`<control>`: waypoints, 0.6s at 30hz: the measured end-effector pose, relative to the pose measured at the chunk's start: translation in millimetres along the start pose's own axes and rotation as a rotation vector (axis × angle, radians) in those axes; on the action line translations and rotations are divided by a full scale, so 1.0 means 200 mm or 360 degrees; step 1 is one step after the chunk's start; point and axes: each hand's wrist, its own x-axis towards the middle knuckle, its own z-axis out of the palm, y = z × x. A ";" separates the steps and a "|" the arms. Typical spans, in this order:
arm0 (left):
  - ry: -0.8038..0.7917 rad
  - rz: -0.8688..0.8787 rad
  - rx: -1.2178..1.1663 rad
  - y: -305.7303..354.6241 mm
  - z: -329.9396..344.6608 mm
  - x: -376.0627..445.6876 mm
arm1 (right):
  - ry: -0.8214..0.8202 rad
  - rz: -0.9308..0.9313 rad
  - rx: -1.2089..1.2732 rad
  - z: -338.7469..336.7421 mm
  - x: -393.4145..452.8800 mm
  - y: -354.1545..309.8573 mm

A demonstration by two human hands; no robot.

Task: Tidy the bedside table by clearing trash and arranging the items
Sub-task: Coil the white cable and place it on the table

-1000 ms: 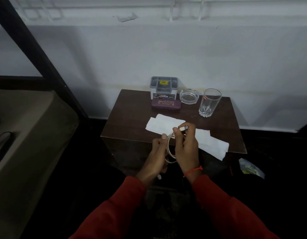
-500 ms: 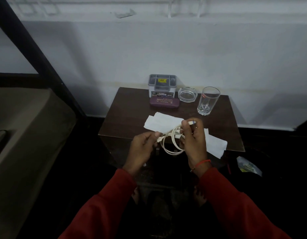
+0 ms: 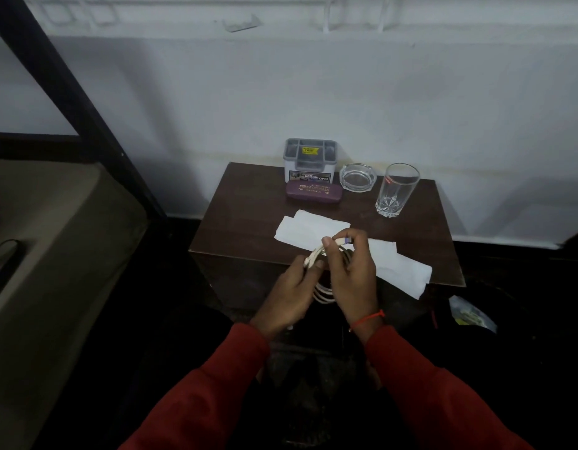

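Cable [image 3: 323, 292], limp and springy: left hand [image 3: 292, 292] pinches the coil, right hand [image 3: 352, 271] grips its plug end.

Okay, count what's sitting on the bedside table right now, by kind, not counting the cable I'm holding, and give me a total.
Organiser box: 1
Glasses case: 1
Glass ashtray: 1
Drinking glass: 1
White paper sheets: 2, overlapping, as far as can be told
Total: 6
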 end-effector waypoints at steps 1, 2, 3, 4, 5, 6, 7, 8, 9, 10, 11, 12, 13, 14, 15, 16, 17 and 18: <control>0.0018 0.0000 0.0011 0.00 0.00 0.00 | -0.0033 0.0113 0.0085 0.01 0.00 0.00; 0.0039 0.0002 0.0015 0.00 -0.01 0.00 | -0.0066 0.0220 0.0159 0.01 0.00 0.00; 0.0058 0.0003 0.0009 0.00 -0.01 0.00 | -0.0093 0.0302 0.0191 0.00 0.00 0.00; 0.0070 0.0010 0.0001 0.01 -0.02 0.00 | -0.0121 0.0362 0.0222 -0.01 0.01 -0.01; 0.0075 0.0026 -0.0007 0.02 -0.03 0.00 | -0.0144 0.0411 0.0272 -0.02 0.01 -0.02; 0.0075 0.0057 0.0001 0.01 -0.04 0.00 | -0.0155 0.0469 0.0350 -0.03 0.02 -0.03; 0.0074 0.0100 0.0014 0.01 -0.04 0.00 | -0.0157 0.0548 0.0468 -0.04 0.03 -0.04; 0.0076 0.0155 0.0038 0.01 -0.05 0.01 | -0.0157 0.0645 0.0615 -0.05 0.05 -0.06; 0.0068 0.0221 0.0078 0.01 -0.06 0.01 | -0.0156 0.0748 0.0762 -0.05 0.06 -0.08; 0.0044 0.0297 0.0119 0.00 -0.07 0.01 | -0.0150 0.0844 0.0886 -0.06 0.07 -0.09; 0.0008 0.0359 0.0140 0.00 -0.07 0.01 | -0.0139 0.0923 0.0981 -0.07 0.08 -0.10; -0.0034 0.0398 0.0120 0.01 -0.07 0.01 | -0.0132 0.0985 0.1051 -0.08 0.09 -0.10; -0.0077 0.0410 0.0070 0.02 -0.07 0.00 | -0.0144 0.1038 0.1114 -0.09 0.09 -0.10; -0.0114 0.0409 0.0013 0.02 -0.07 0.00 | -0.0177 0.1083 0.1180 -0.10 0.10 -0.09; -0.0138 0.0409 -0.0021 0.02 -0.08 0.01 | -0.0222 0.1118 0.1245 -0.12 0.10 -0.09; -0.0163 0.0419 -0.0035 0.02 -0.08 0.01 | -0.0261 0.1130 0.1291 -0.13 0.11 -0.08; -0.0200 0.0426 -0.0031 0.02 -0.09 0.01 | -0.0283 0.1109 0.1291 -0.15 0.12 -0.08; -0.0243 0.0428 -0.0023 0.02 -0.10 0.02 | -0.0289 0.1048 0.1225 -0.16 0.12 -0.07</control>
